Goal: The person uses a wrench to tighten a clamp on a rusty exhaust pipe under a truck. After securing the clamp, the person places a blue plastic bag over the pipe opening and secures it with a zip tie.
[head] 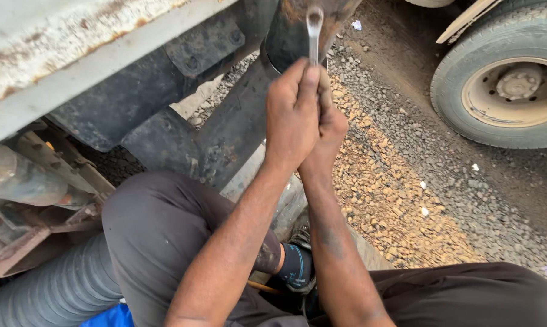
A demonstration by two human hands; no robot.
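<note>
Knees (158,230) nearest, left hand (293,115) and right hand (329,130) clenched round spanner (314,33), wheel (507,91) beyond gravel (394,175)

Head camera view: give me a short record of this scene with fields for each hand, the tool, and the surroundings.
left hand: left hand clasped around the shaft of the silver metal wrench
right hand: right hand pressed against the left, gripping the same shaft
tool: silver metal wrench, upright, its ring end up against the dark rusty cylindrical part
vehicle: rusted grey metal body panel at upper left
ground: loose gravel
nearby: worn black tyre with a beige rim at upper right
</note>
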